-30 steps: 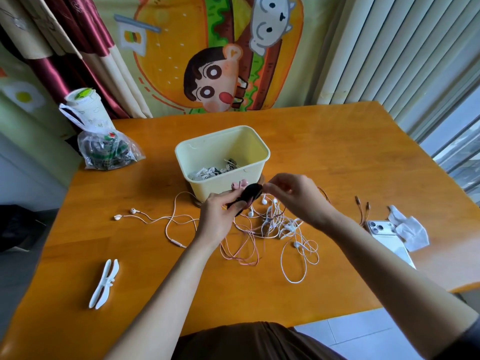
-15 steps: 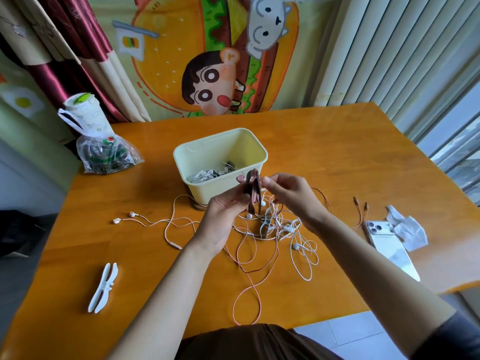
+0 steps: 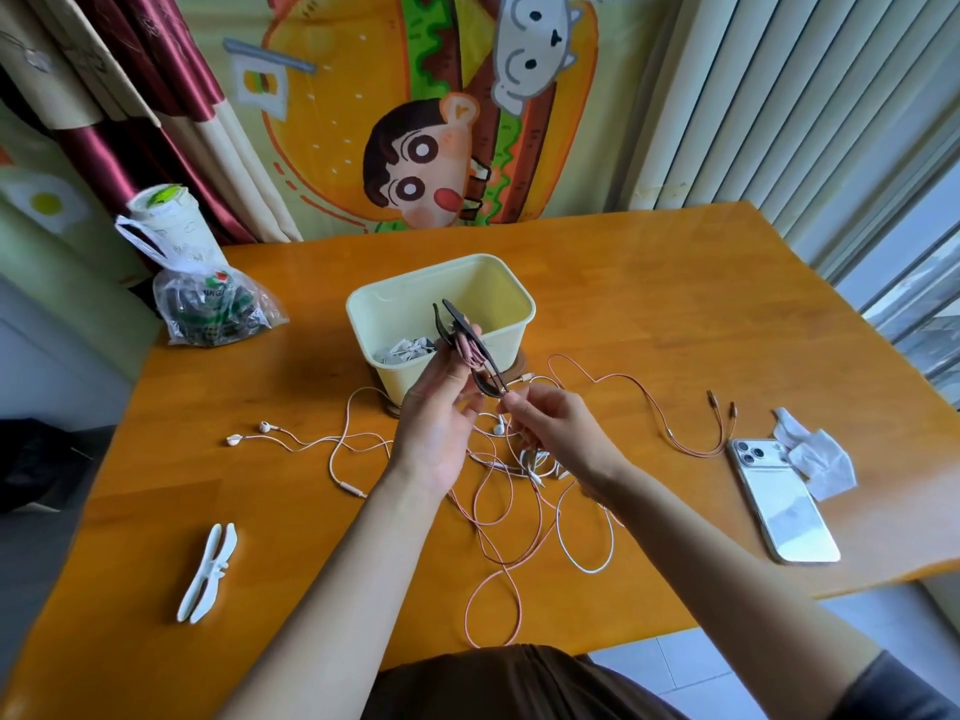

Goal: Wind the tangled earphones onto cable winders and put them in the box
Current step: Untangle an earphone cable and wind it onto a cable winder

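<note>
Winder (image 3: 458,318) masking box (image 3: 415,379) contents, right hand's (image 3: 556,433) pinch unclear

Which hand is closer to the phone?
Right. The right hand is to the left of the phone, pinching the pink cable. The left hand is farther left, holding the winder.

Orange wooden table (image 3: 649,304) fills the frame: cream box (image 3: 410,379) at centre, tangled earphones (image 3: 537,462) just below, white winder (image 3: 208,571) lower left, phone (image 3: 784,504) and tissue (image 3: 821,459) right, bag (image 3: 213,309) upper left.
</note>
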`<state>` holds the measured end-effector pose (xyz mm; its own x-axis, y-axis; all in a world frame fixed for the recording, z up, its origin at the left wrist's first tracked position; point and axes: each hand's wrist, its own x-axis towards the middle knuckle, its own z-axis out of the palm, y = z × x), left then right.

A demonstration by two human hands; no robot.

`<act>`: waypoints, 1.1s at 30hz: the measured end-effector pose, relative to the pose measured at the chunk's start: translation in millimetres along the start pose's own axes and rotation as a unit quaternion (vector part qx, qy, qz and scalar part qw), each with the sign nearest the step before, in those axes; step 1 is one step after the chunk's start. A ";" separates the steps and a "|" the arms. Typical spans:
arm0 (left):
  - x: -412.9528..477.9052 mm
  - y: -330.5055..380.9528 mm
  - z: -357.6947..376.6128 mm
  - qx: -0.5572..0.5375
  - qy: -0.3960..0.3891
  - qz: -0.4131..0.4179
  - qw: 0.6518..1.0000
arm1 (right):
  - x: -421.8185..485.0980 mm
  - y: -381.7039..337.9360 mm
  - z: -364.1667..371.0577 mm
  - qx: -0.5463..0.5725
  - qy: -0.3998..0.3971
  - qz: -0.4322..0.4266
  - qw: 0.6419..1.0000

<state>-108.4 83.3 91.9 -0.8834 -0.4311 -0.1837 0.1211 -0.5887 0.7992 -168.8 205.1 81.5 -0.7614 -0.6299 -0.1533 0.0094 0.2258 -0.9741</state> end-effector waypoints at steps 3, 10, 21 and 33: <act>5.6 -5.4 -8.2 0.061 0.114 0.020 0.991 | -2.8 0.8 1.2 -0.068 -0.007 -0.019 0.997; 11.8 -13.7 -35.5 0.311 0.199 0.121 0.921 | -13.4 0.8 1.5 -0.258 -0.038 -0.070 0.963; 7.8 -29.3 -43.9 0.497 0.018 0.145 0.855 | -0.6 -14.6 -24.2 -0.360 0.019 -0.128 0.924; 10.2 -30.1 -53.0 0.418 -0.112 0.031 0.901 | 10.7 -19.6 -39.3 -0.320 0.086 -0.102 0.938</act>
<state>-97.1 60.3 35.6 -0.9674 -0.2408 -0.0790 -0.1272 0.1919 0.9731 -202.7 223.2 105.5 -0.7992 -0.5912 0.1085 -0.4968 0.5480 -0.6730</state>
